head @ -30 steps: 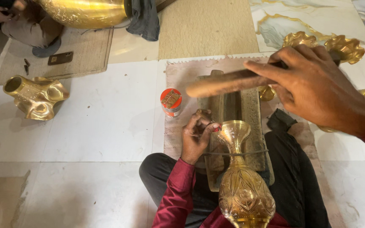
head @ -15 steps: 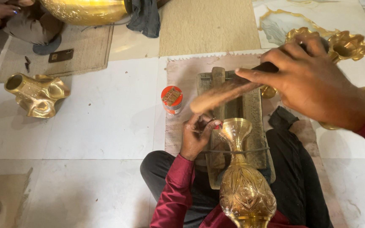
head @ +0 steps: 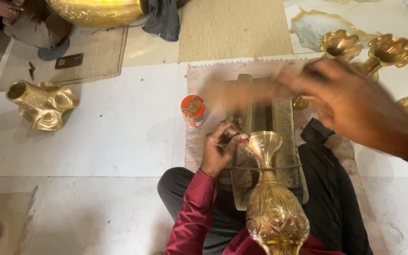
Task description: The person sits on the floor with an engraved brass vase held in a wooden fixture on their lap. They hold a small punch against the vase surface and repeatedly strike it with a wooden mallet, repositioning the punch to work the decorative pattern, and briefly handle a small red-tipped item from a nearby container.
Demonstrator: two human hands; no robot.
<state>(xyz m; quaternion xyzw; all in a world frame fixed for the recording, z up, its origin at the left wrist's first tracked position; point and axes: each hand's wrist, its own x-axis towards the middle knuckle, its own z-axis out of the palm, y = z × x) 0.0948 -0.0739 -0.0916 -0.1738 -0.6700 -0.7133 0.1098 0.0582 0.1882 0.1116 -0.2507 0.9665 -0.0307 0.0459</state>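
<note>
An engraved brass vase (head: 276,213) lies between my legs, its flared mouth resting against a worn wooden block (head: 284,123). My left hand (head: 220,147) pinches a small tool against the vase's neck, just under the rim. My right hand (head: 355,109) hovers above the block, blurred by motion, closed on a wooden mallet (head: 239,96) that reaches left over the vase's mouth. A thin cord runs across the vase's neck and the block.
A small jar with an orange lid (head: 193,110) stands left of the block. A brass piece (head: 41,104) lies on the tiles at left. Brass vases (head: 341,45) stand at the back right. Another person's hand (head: 1,8) and a large brass vessel (head: 95,10) are at the top.
My right hand and the mallet have swung over the vase's mouth and are now blurred. My left hand has stayed at the vase's neck.
</note>
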